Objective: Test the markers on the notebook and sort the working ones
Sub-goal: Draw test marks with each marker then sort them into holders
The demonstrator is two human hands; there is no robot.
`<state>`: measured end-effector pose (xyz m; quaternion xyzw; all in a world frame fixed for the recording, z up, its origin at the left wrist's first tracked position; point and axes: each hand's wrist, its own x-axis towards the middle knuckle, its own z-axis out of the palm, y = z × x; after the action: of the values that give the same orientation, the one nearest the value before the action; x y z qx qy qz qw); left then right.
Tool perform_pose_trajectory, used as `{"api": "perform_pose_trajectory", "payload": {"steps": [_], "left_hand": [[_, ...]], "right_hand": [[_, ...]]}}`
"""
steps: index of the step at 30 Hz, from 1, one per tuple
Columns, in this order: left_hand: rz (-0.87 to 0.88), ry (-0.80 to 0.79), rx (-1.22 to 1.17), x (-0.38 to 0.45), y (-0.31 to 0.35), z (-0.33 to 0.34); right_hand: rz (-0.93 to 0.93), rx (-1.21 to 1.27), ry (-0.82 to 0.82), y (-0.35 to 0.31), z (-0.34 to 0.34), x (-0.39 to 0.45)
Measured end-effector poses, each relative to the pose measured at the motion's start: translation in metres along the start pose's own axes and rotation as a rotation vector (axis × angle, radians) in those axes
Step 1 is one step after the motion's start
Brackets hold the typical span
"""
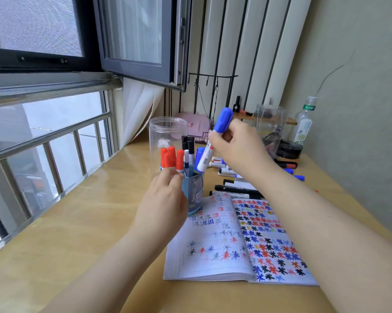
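- Currently, right hand [237, 143] fingers curl round a capped blue-and-white plastic marker [213, 141], tilted cap-up at 1 o'clock, likely bound for the holder.
- Left hand [165, 204] grips the small blue cylindrical pen holder [196, 190], steadying it.
- Open lined notebook covered in test marks [246, 236] lies at 5 o'clock; loose untested markers [235, 184] at 3.
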<state>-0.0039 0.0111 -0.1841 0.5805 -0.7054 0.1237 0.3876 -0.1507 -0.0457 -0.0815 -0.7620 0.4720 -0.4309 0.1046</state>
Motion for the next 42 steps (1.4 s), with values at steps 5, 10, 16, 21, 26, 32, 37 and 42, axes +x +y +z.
{"api": "perform_pose_trajectory", "payload": {"steps": [5, 10, 16, 21, 26, 32, 37, 42], "left_hand": [[-0.074, -0.019, 0.009, 0.001, -0.005, -0.002], [-0.074, -0.04, -0.012, 0.001, -0.002, -0.002], [-0.04, -0.082, 0.038, 0.006, -0.001, 0.001], [-0.077, -0.066, -0.033, 0.009, 0.001, 0.005], [-0.122, -0.036, -0.126, 0.017, 0.004, -0.002], [-0.134, -0.054, -0.095, 0.005, 0.002, 0.0], [-0.063, -0.03, -0.007, -0.007, 0.007, -0.001], [0.059, -0.115, 0.261, -0.009, 0.003, 0.01]], "right_hand": [[0.045, 0.05, 0.016, 0.016, 0.003, -0.007], [0.031, 0.124, -0.007, 0.015, 0.008, -0.007], [0.02, 0.102, -0.009, 0.017, 0.009, -0.002], [0.01, 0.092, -0.086, 0.014, 0.01, 0.003], [0.015, 0.143, -0.114, 0.013, 0.009, 0.003], [0.049, 0.156, -0.126, 0.017, 0.009, 0.0], [0.113, 0.208, 0.027, 0.029, 0.004, -0.011], [0.171, 0.19, 0.011, 0.038, 0.001, -0.025]]}}
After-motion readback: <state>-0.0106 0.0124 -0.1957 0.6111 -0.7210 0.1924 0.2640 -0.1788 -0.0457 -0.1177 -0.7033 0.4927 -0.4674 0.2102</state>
